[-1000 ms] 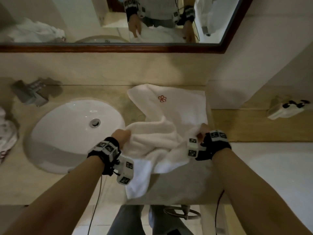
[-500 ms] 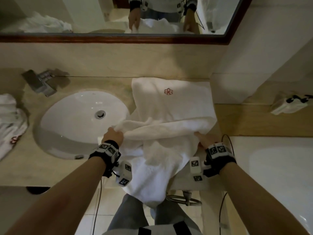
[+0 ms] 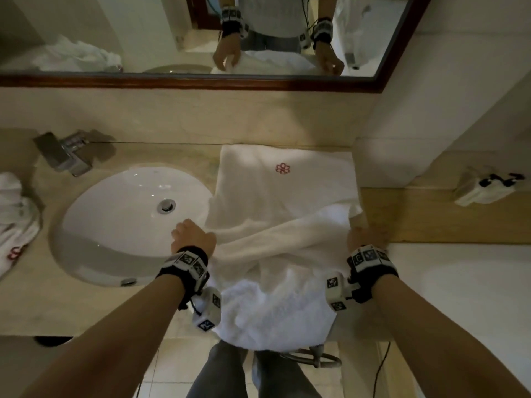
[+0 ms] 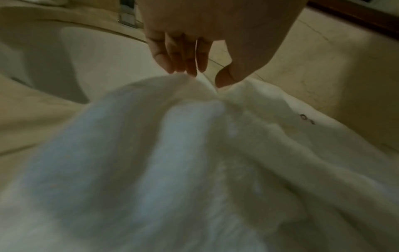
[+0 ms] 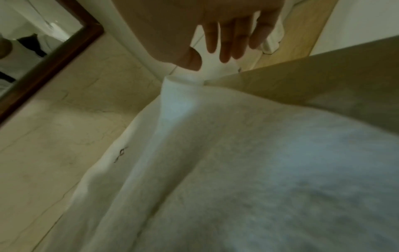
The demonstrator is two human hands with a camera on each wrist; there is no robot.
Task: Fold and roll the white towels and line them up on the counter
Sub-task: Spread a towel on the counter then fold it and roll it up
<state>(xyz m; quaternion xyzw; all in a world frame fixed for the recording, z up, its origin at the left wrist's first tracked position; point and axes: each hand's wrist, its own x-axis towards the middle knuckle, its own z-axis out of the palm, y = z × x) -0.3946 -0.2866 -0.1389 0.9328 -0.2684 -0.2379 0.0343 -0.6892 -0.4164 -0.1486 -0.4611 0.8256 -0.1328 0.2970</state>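
Left hand [image 4: 215, 34] fingers [image 4: 183, 58] and thumb pinch the white towel [image 3: 287, 196] edge; right hand [image 5: 205, 25] fingers [image 5: 228, 44] pinch the opposite edge, probably keeping the fold line taut. Towel lies on the counter [image 3: 28, 297], front part overhanging. The sink [image 3: 115, 225] beside it holds nothing visible.

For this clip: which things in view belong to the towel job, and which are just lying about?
Part of the job: white towel, left hand and right hand pinching it, crumpled towels at far left, counter.
Lying about: sink, faucet, mirror.
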